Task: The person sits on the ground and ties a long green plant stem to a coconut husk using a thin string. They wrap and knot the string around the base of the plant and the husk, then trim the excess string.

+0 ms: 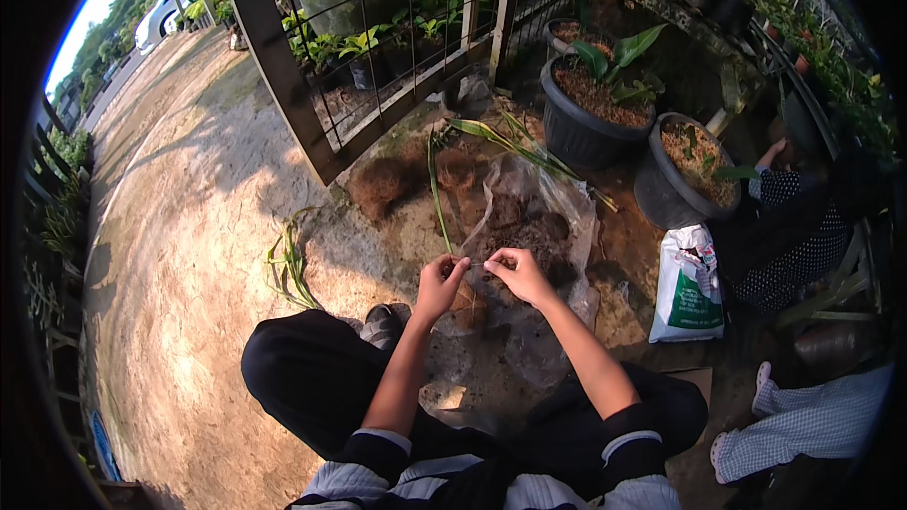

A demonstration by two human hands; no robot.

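Note:
A thin pale strand is stretched between my two hands over a brown, roundish, fibrous ball. My left hand pinches one end of it between thumb and fingertips. The other end sits between the thumb and finger of my right hand. A long, narrow green leaf stands up just behind my left hand; its lower end is hidden. Beyond my right hand, dark soil lies on a clear plastic sheet.
Brown fibre clumps and cut variegated leaves lie farther off, with more leaves leftward. Black plant pots and a white-green printed sack stand at right. A metal-mesh gate is ahead. People are at right.

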